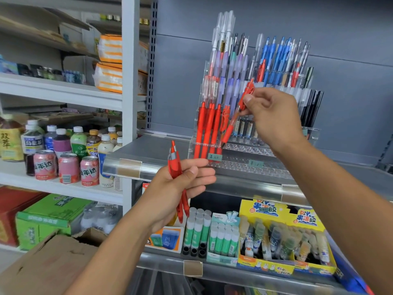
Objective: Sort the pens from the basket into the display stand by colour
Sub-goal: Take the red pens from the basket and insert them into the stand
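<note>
Right hand [274,116] pinched red pen [236,118] at display stand [251,150]; left hand [180,188] gripped two red pens [177,173]. Yellow box [265,211] read "DIY".

A single head-worn camera is looking forward and slightly down from the person's own eye line, facing a grey shelf [148,150] at close range. Both forearms are entering from 6 o'clock, with the left hand [180,184] sitting near centre and the right hand [270,116] at about 1 o'clock. The pen stand [251,145] is filling the upper middle, near enough for the hands to be reaching it. The wide lens is bending the white rack [63,92] at 9 o'clock. A lower shelf of glue sticks [200,231] is lying toward 5 o'clock. No second view is sharing the scene.
</note>
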Motion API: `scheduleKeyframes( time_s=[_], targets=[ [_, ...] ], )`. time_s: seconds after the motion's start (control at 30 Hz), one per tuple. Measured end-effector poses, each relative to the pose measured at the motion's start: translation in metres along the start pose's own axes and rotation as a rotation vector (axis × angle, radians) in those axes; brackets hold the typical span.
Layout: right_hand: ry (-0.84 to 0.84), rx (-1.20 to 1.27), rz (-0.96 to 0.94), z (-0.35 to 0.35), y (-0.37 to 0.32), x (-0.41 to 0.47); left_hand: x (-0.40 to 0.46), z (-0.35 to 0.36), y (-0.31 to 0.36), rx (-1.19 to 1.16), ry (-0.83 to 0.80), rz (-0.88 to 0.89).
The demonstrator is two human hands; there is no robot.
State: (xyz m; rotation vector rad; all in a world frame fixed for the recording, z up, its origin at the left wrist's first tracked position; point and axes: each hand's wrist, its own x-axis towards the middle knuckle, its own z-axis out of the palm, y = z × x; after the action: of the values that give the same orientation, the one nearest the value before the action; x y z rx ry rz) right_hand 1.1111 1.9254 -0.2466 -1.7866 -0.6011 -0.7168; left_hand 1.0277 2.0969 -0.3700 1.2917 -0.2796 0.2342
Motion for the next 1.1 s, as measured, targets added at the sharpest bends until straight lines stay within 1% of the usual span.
scheduleKeyframes(
  time_s=[0.23, 0.53, 0.77, 0.87, 0.93, 1.0, 1.03, 1.07, 1.1],
  targets=[
    [0.04, -0.03, -0.048, 0.01, 0.001, 0.006, -0.003, 0.002, 0.003, -0.005, -0.017, -0.014],
    [-0.121, -0.224, 0.009, 0.021, 0.012, -0.001, -0.004, 0.004, 0.003, -0.02, -0.032, -0.026],
    [-0.102, -0.21, 0.054, 0.026, 0.021, -0.011, -0.003, 0.003, 0.003, -0.031, -0.038, -0.032],
    [-0.101, -0.267, 0.06, 0.026, 0.022, -0.011, -0.004, 0.003, 0.003, -0.037, -0.05, -0.038],
    [-0.043, -0.329, 0.016, 0.026, 0.023, -0.015, -0.004, 0.002, 0.002, -0.028, -0.059, -0.039],
    [0.036, -0.361, -0.1, 0.026, 0.019, -0.025, -0.005, 0.002, 0.002, -0.018, -0.068, -0.046],
    [0.031, -0.348, -0.153, 0.026, 0.014, -0.032, -0.004, 0.002, 0.001, -0.026, -0.078, -0.055],
    [-0.019, -0.32, -0.183, 0.027, 0.008, -0.039, -0.004, 0.002, 0.0, -0.055, -0.09, -0.069],
    [-0.109, -0.29, -0.19, 0.028, 0.003, -0.047, -0.004, 0.003, 0.0, -0.096, -0.103, -0.085]
  ],
)
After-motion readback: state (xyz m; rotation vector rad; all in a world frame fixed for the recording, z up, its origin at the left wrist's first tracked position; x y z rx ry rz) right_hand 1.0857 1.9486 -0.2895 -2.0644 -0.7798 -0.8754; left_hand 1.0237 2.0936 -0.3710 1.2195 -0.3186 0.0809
